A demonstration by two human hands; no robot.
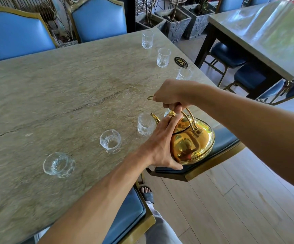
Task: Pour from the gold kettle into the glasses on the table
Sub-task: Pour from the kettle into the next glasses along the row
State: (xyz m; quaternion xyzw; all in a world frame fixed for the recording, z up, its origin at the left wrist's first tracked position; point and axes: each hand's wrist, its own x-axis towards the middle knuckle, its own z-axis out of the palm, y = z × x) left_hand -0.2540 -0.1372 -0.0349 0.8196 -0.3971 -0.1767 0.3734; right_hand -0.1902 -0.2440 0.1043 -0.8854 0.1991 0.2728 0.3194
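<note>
Across most of the view: stone table (72,85), grey-green and veined, with its right edge running diagonally. Second table (266,32) stands well apart at upper right. Two blue chairs (98,20) sit at the far side; another blue seat (227,140) is tucked at the right edge. Stone planters (178,23) stand beyond the far corner. Kettle (192,141), gold and polished, is held off the surface at the right edge, above the seat and tilted spout-down toward the table. Right hand (172,95) has its fingers curled tight round the top of the kettle's handle and carries it. Left hand (160,143) lies flat against the kettle's side, fingers straight with the tips up at the lid knob and the thumb low on the body (a steadying contact, not a grip). Glasses, all upright on the table, in two groups. Near group along the front: glass 1 (59,164), glass 2 (110,141) and glass 3 (146,124). Glass 3 is just beside the spout, whose tip is at its rim. Whether liquid is flowing cannot be told. Far group along the right edge: glass 4 (184,74), partly hidden behind the right hand, then glass 5 (163,57) and glass 6 (147,39). Black disc (181,61), marked 30, lies flat between glasses 4 and 5.
</note>
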